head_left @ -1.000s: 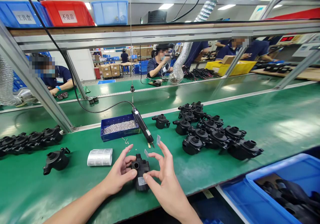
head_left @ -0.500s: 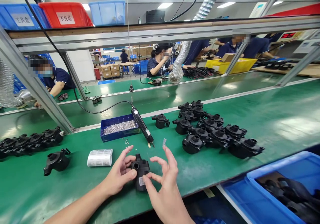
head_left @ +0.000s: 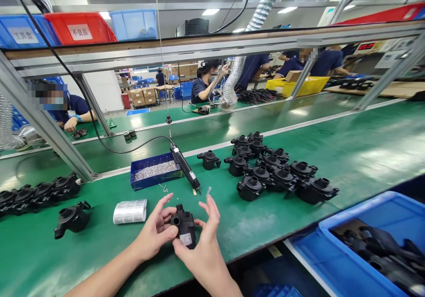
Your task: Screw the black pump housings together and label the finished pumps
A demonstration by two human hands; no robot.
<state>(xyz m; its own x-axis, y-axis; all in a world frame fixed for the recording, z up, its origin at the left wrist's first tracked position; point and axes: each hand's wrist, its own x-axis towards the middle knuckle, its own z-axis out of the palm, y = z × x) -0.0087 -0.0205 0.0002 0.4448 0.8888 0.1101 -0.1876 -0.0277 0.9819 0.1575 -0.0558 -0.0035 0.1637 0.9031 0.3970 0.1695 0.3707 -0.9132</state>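
One black plastic pump housing [head_left: 187, 221], gripped by left hand [head_left: 154, 232] and right hand [head_left: 206, 244] near the green bench's [head_left: 99, 250] front, white label [head_left: 185, 239] already applied, one clear film piece [head_left: 209, 190] left unplaced on a raised right fingertip.

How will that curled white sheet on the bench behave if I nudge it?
The sheet looks thin where it curls over, so it is probably light and flexible. Its rounded sides suggest it may rock or slide on the smooth-looking bench. Its shiny surface could be slippery.
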